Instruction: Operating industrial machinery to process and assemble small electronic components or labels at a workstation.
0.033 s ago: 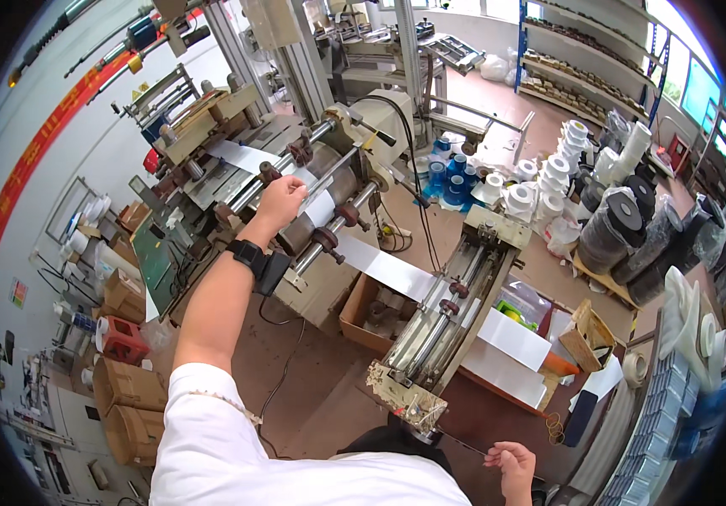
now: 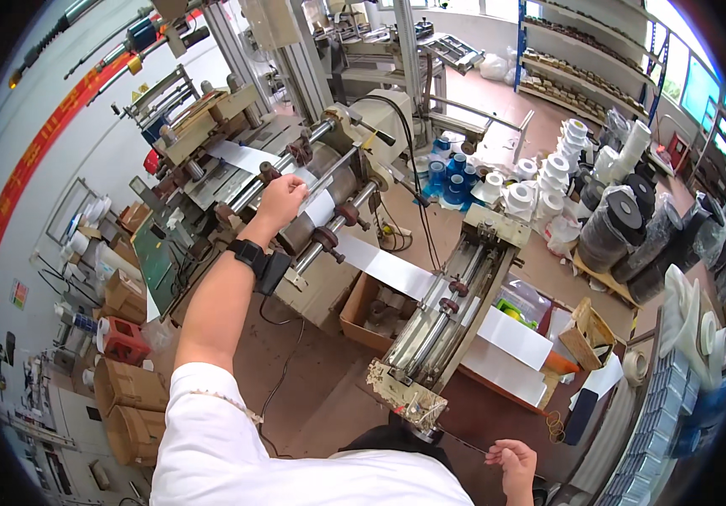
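My left hand (image 2: pixel 280 202) reaches over the rollers of a machine with its fingers curled together, beside a dark reddish knob (image 2: pixel 269 172). What those fingers grip, if anything, is hidden. A white paper strip (image 2: pixel 392 264) runs from the machine's rollers (image 2: pixel 327 160) toward a lower roller frame (image 2: pixel 440 316) in front of me. At the lower right, my right hand (image 2: pixel 512 464) pinches the end of a thin dark rod (image 2: pixel 464 442), whose other end reaches the near end of that frame.
A cardboard box (image 2: pixel 365 316) stands under the strip. Right of the frame, white sheets (image 2: pixel 515 339) lie beside a wooden box (image 2: pixel 587 335). Farther off are white rolls (image 2: pixel 555 173), blue rolls (image 2: pixel 456 177) and black wrapped rolls (image 2: pixel 614 221). Cables (image 2: pixel 277 379) trail over the floor.
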Tool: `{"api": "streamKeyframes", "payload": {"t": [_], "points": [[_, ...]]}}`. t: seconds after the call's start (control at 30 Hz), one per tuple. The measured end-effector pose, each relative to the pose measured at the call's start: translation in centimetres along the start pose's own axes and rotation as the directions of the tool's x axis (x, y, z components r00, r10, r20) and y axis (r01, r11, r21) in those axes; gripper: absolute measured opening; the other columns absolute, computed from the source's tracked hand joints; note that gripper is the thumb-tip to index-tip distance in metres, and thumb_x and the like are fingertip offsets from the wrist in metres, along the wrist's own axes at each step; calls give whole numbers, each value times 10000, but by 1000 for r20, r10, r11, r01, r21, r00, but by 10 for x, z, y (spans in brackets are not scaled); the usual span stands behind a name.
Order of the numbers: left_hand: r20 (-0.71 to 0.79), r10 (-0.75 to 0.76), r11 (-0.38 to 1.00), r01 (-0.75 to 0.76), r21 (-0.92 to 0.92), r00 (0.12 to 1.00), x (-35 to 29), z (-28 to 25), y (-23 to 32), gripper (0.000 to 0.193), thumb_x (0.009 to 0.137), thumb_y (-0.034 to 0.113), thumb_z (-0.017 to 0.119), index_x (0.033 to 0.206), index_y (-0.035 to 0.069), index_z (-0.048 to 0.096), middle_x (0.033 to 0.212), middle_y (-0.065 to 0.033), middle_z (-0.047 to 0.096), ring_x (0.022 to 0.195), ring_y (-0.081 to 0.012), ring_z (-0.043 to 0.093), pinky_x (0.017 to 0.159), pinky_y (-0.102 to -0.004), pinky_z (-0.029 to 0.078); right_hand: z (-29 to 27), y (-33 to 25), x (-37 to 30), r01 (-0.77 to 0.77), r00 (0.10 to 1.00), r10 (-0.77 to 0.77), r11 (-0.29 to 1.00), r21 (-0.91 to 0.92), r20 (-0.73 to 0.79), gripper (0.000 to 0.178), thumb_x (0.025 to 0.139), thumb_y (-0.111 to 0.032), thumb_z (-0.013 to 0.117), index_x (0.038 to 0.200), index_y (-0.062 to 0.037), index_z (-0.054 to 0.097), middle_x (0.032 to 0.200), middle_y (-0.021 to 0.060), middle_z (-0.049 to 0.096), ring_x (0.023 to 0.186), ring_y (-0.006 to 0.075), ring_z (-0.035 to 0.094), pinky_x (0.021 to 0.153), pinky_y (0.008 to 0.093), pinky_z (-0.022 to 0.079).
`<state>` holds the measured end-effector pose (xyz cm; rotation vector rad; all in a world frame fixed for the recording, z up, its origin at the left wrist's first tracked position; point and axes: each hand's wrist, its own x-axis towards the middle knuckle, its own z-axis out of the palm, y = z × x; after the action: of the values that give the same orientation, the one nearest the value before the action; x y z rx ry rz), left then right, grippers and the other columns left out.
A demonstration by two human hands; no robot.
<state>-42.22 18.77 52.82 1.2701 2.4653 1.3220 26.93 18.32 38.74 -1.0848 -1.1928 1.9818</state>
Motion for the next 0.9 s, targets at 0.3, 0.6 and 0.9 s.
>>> {"api": "streamKeyframes", "payload": {"t": [0.3, 0.6, 0.9], "points": [[-65, -213, 937, 185, -297, 975, -4, -17, 32, 141, 955, 123, 582, 981, -12, 613, 869, -80, 692, 739, -134, 661, 650, -261, 532, -6, -10, 2, 14, 1000, -14, 999, -33, -10, 214, 927, -114, 596, 1033, 61, 660, 877, 141, 702, 742, 206, 693, 676, 337, 595], [155, -194, 973, 210, -95, 969, 13, -17, 9, 266, 945, 210, 634, 1046, -33, 670, 895, -56, 678, 755, -108, 621, 658, -252, 519, 32, -8, 13, 49, 997, -47, 999, 20, -68, 221, 912, -104, 623, 1042, 69, 666, 884, 136, 707, 758, 200, 690, 693, 327, 584], [245, 62, 998, -63, -2, 967, 19, -22, 11, 263, 935, 201, 634, 1008, -47, 681, 838, -110, 720, 746, -155, 658, 691, -317, 513, 115, 2, 26, 179, 967, -168, 983, 40, -192, 224, 916, -92, 614, 1075, 59, 657, 914, 115, 704, 798, 182, 678, 728, 319, 569]]}}
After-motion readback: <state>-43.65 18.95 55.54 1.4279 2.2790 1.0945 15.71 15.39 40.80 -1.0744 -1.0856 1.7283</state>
